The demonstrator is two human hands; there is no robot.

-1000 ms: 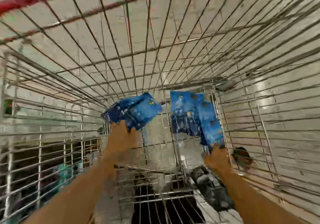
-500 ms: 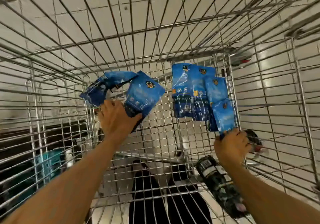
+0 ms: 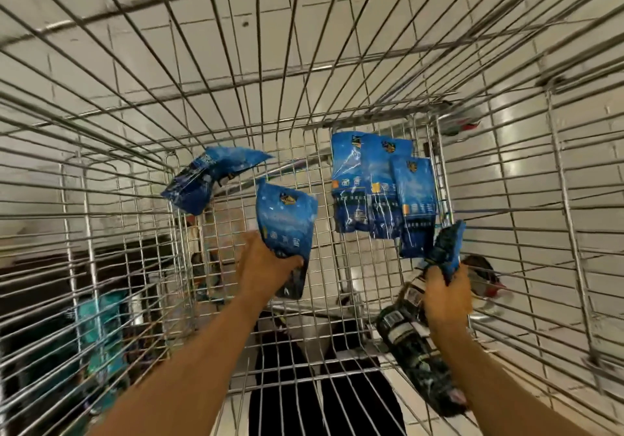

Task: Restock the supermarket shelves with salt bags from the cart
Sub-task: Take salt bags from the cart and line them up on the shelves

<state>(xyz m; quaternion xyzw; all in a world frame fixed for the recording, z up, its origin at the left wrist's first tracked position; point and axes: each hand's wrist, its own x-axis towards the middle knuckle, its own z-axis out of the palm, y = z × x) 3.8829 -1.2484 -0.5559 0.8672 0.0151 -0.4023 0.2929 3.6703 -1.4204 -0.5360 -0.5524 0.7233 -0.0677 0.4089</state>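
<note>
Inside the cart (image 3: pixel 101 152), each hand's fingers grip a blue salt bag, print unreadable: left hand (image 3: pixel 261 267), right hand (image 3: pixel 445 292)

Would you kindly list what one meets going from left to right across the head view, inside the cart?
Tilted salt bag → left hand gripping a salt bag → three overlapping salt bags → right hand gripping a crumpled salt bag.

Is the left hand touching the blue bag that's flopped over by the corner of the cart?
Apart. The head view shows the left hand gripping a different salt bag; cart mesh shows between it and the corner bag.
</note>
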